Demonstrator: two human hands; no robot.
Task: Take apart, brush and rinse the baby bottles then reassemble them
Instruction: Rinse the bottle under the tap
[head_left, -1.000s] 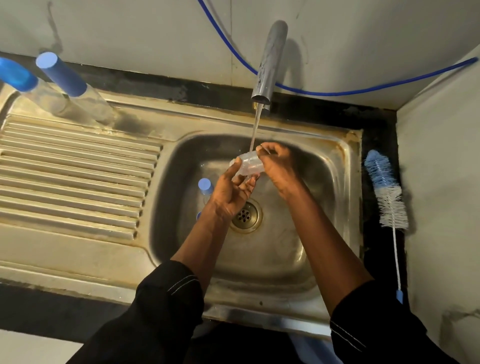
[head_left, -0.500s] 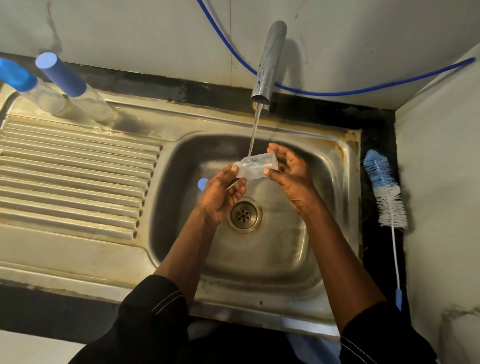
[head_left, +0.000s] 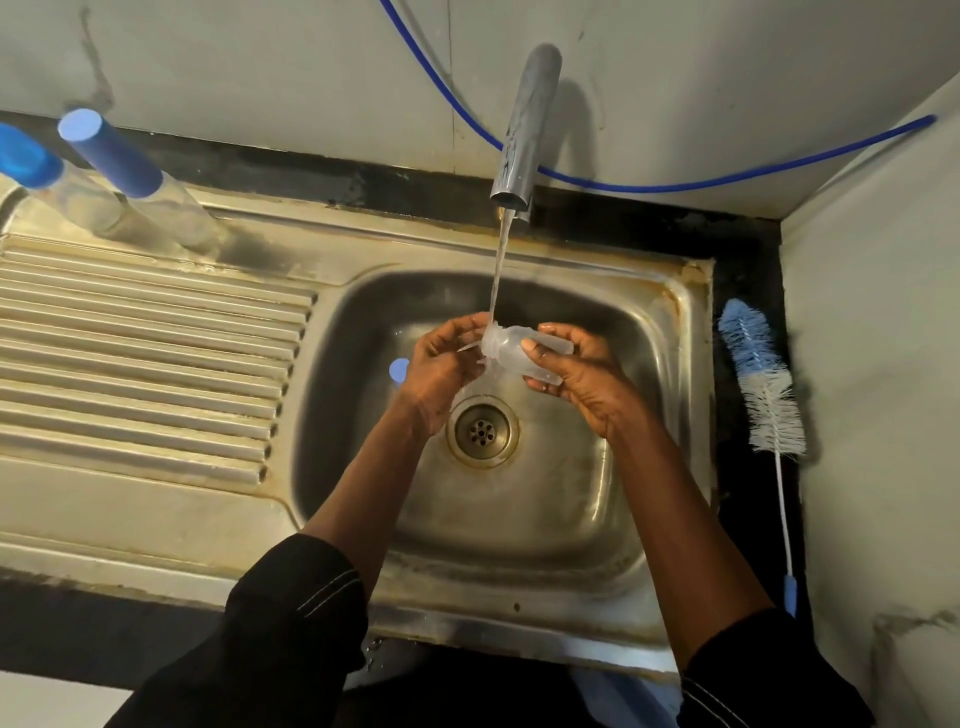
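A clear baby bottle body (head_left: 506, 353) lies sideways under the running tap (head_left: 524, 130), its neck to the left where the water strikes it. My right hand (head_left: 576, 374) grips the bottle's base end. My left hand (head_left: 441, 364) has its fingers curled at the neck. A blue cap (head_left: 399, 370) shows in the basin just left of my left hand, partly hidden by it. Two assembled bottles with blue caps (head_left: 111, 156) stand at the back left of the drainboard.
The steel sink (head_left: 670, 415) has a drain (head_left: 482, 430) at its middle. A ribbed drainboard (head_left: 145, 364) lies to the left. A blue and white bottle brush (head_left: 763, 395) lies on the dark counter at the right. A blue hose (head_left: 727, 182) runs along the wall.
The bottle has turned so its neck points left under the water stream. My right hand shifted to the base end and my left hand came up to the neck.
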